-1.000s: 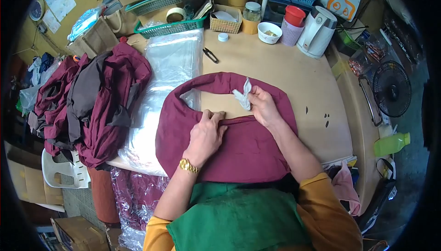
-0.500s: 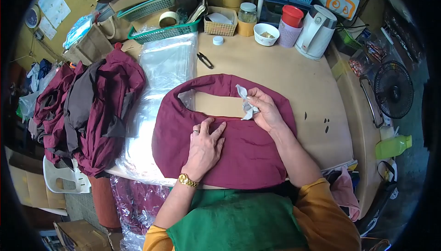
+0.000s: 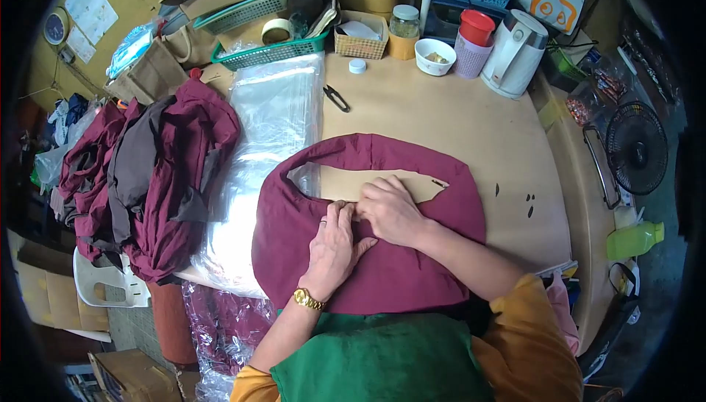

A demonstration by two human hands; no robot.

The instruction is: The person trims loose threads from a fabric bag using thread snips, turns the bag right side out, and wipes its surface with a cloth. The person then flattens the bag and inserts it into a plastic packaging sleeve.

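Where the broad tan tabletop [image 3: 448, 115] nears the person, a maroon cloth bag with a looped strap [image 3: 390, 280] lies flat; at its opening's edge, the left hand [image 3: 335, 249] and right hand [image 3: 390, 212] meet, fingers narrow, any grip hidden; slim black snips [image 3: 336, 99] lie beyond, far left.

Yellow wall [image 3: 44, 60] behind tan table [image 3: 441, 115].
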